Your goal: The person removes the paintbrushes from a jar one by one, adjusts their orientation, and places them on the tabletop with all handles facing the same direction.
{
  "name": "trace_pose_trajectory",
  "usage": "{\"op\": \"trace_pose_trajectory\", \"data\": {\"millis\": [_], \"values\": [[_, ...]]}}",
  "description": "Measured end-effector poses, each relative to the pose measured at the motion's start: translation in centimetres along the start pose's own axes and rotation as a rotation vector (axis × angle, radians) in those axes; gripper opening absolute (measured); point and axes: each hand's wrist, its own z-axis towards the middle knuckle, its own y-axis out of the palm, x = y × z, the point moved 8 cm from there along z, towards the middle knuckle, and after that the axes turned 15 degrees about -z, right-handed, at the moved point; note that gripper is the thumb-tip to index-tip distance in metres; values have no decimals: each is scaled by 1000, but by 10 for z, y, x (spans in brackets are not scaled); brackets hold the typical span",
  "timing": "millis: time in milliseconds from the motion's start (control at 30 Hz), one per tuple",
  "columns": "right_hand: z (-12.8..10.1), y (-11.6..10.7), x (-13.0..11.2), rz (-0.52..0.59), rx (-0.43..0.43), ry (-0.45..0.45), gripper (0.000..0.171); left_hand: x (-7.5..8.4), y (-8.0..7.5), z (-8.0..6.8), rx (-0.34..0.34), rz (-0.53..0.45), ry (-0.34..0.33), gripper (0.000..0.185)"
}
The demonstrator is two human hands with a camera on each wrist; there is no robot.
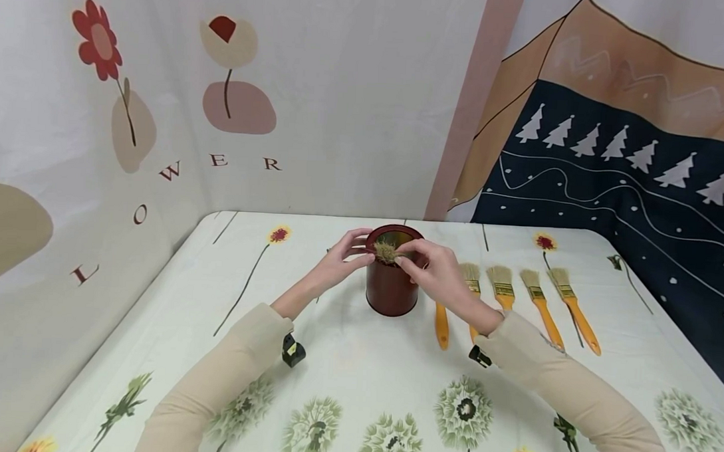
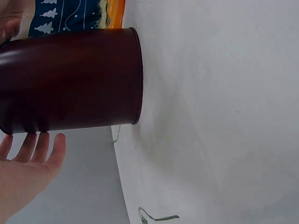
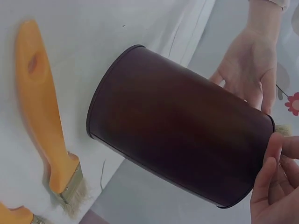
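A dark red tin can stands upright on the table, its open top facing up. A tuft of pale bristles, the head of a paintbrush, shows at the front of its mouth; the rest of that brush is hidden. My right hand is at the can's right rim, thumb and forefinger pinching at the bristle end. On the other side my left hand lies along the can, its fairly straight fingers touching the wall and the thumb near the front rim.
Several paintbrushes with orange handles, one of them a flat brush, lie in a row to the right of the can, bristles away from me. The nearest brush lies close beside it. A printed cloth wall rises behind the table.
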Motion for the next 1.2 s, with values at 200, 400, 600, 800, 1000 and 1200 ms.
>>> {"op": "trace_pose_trajectory", "data": {"millis": [200,400,600,800,1000,1200], "values": [[3,-12,3,-7,81,9,10,0,0,0,1,-11,-2,53],[7,-25,13,49,105,104,13,-1,-1,0,4,-10,1,53],[10,-36,19,112,134,136,15,-2,-1,-1,9,-9,-2,54],[12,-51,22,161,190,134,17,-2,-1,0,18,0,-8,54],[11,-73,14,227,256,120,16,-1,-1,-1,17,-4,-3,54],[8,-93,11,301,337,122,13,0,-2,-1,17,-4,-1,54]]}}
